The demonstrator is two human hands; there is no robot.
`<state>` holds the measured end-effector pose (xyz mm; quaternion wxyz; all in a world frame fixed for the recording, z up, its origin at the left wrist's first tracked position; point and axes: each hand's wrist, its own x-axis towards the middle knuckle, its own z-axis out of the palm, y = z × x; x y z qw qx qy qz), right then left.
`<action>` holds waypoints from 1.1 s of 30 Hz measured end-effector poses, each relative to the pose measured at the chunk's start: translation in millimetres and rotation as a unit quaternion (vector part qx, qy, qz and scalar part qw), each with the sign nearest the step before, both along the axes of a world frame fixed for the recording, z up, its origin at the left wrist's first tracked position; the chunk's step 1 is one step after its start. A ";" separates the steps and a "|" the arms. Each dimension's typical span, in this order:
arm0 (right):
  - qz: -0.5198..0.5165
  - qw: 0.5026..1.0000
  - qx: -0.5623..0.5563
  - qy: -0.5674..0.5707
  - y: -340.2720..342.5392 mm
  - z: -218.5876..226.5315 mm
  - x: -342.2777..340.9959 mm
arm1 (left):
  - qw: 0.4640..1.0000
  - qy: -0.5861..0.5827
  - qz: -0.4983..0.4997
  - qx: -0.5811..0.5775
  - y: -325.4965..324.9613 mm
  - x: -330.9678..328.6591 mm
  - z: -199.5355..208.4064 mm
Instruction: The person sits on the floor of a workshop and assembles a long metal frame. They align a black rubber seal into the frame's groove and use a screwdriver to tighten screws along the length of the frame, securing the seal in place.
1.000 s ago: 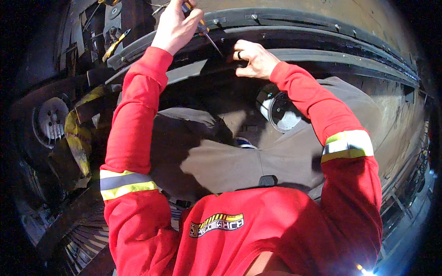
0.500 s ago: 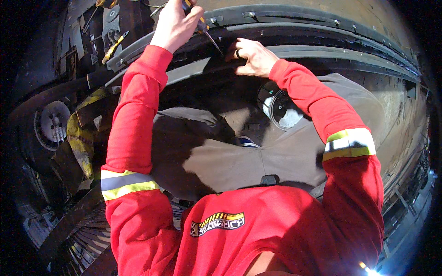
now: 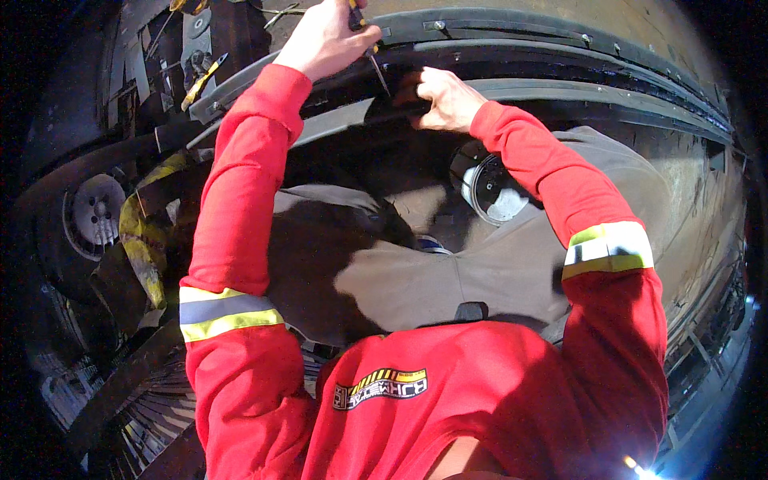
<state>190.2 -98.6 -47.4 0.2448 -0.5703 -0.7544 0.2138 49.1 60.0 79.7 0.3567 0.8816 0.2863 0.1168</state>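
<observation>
My left hand (image 3: 326, 40) is closed round the black and yellow handle of a screwdriver (image 3: 379, 75), whose thin metal shaft points down toward a dark gap between long rails. The tip ends close to the fingers of my right hand (image 3: 450, 102). That hand is closed, its curled fingertips in shadow at the near black rail (image 3: 544, 90); whatever they grip, if anything, is hidden. Beyond the gap runs another long rail (image 3: 512, 30) with several bolt heads along it.
A yellow and black hand tool (image 3: 203, 82) lies at upper left near a grey disc (image 3: 197, 22). Further down are a wheel (image 3: 94, 213) and a dirty yellow strap (image 3: 144, 260). A round black and white container (image 3: 502, 198) stands beyond my legs.
My left hand has shifted right and slightly toward me, and the screwdriver stands steeper. My right hand stays at nearly the same spot, its fingers now darker in shadow.
</observation>
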 end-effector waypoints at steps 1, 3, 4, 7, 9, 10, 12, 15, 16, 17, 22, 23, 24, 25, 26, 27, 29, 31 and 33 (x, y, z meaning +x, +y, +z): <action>-0.003 1.000 -0.007 -0.001 -1.2 -2.9 1.0 | 1.000 -0.001 -0.015 0.000 -0.7 2.1 2.2; -0.008 1.000 -0.020 -0.004 -0.8 -5.4 3.2 | 0.998 -0.015 -0.064 -0.006 0.0 6.6 2.4; -0.007 1.000 -0.015 -0.001 -1.2 -3.7 3.1 | 0.998 -0.014 -0.060 -0.011 1.0 8.5 1.2; 0.001 1.000 0.006 0.010 -1.9 4.9 2.7 | 1.000 0.019 -0.007 -0.009 1.8 10.6 -4.4; 0.006 0.999 0.024 0.027 -1.5 4.4 0.5 | 1.000 0.001 -0.011 -0.011 1.1 8.5 -9.9; 0.003 0.999 0.027 0.020 -2.5 3.2 1.7 | 1.000 -0.007 -0.017 -0.013 0.8 9.9 -11.7; -0.002 0.999 0.032 0.009 -4.0 0.2 3.5 | 0.999 -0.015 -0.030 -0.008 -3.8 11.9 -10.4; -0.009 1.000 0.021 -0.006 -6.6 7.4 1.4 | 0.998 -0.019 -0.057 -0.036 -3.4 11.4 -8.4; -0.007 1.000 0.017 -0.012 -5.5 16.9 -0.5 | 0.997 -0.026 -0.060 -0.032 3.0 7.3 -13.7; -0.019 1.000 -0.018 0.008 -3.7 21.3 -3.4 | 0.997 -0.033 -0.063 -0.028 7.0 4.7 -20.2; -0.009 0.989 -0.144 0.012 6.5 8.9 -1.1 | 0.994 0.012 -0.050 0.093 -11.3 17.9 -15.1; -0.009 0.989 -0.133 0.058 4.9 4.3 2.9 | 0.993 0.001 -0.078 0.086 -15.2 20.9 -11.0; -0.010 0.986 -0.125 0.105 3.4 3.0 4.1 | 0.991 -0.010 -0.108 0.075 -18.1 23.9 -10.5; -0.023 0.983 -0.161 0.083 7.0 11.0 0.9 | 0.985 -0.063 -0.135 0.085 -5.6 17.9 -19.0; -0.036 0.978 -0.196 0.061 11.8 19.3 -2.9 | 0.981 -0.105 -0.135 0.087 4.1 11.4 -29.4; -0.055 0.970 -0.234 0.040 15.4 27.4 -4.0 | 0.996 -0.028 -0.081 -0.008 4.5 8.7 -23.2; -0.075 0.957 -0.266 0.091 28.1 18.6 -3.1 | 0.998 0.042 -0.010 -0.041 1.3 8.5 -20.9; -0.135 0.959 -0.210 0.137 36.8 -29.6 -5.0 | 0.996 0.022 0.014 0.081 -4.2 11.9 -30.5; -0.181 0.959 -0.188 0.114 40.3 -52.1 -6.7 | 0.990 0.054 0.048 0.121 -14.2 13.7 -24.7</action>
